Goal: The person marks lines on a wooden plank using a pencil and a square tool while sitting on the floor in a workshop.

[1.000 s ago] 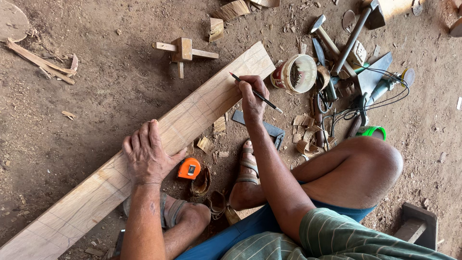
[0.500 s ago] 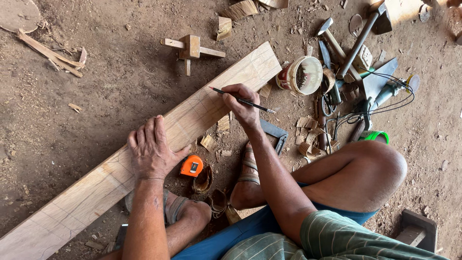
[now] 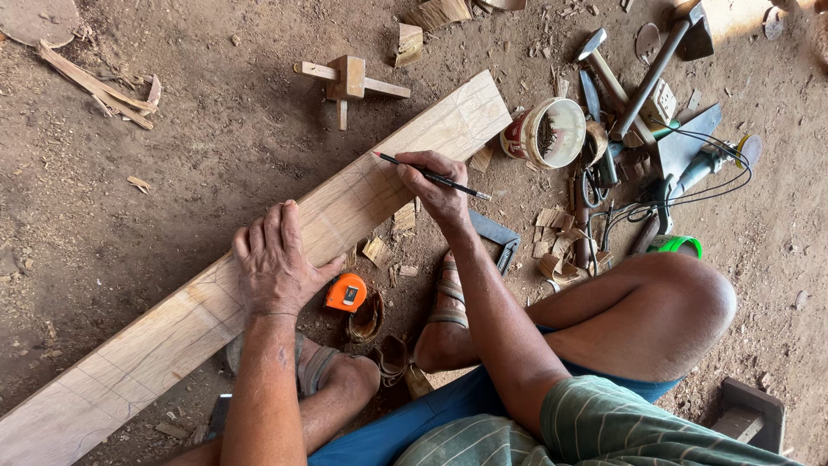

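A long pale wooden plank point(image 3: 164, 341) lies slanted on the dirt floor, from lower left up to upper right. My left hand point(image 3: 274, 259) presses flat on its middle, fingers spread. My right hand point(image 3: 434, 185) grips a dark pencil point(image 3: 431, 178) whose tip rests on the plank's upper part, pointing left. An orange tape measure point(image 3: 346, 292) lies on the ground just below the plank, between my two arms. My sandalled feet sit beside it.
A wooden marking gauge point(image 3: 348, 80) lies above the plank. To the right stand a tin of nails point(image 3: 547, 132), hammers point(image 3: 607, 73), a metal square point(image 3: 498, 233), a green ring point(image 3: 677, 245), cables and wood chips. Scrap wood point(image 3: 95, 84) lies upper left.
My right hand has slid the pencil leftward and down along the plank, away from its far end. The left hand stays pressed on the plank.
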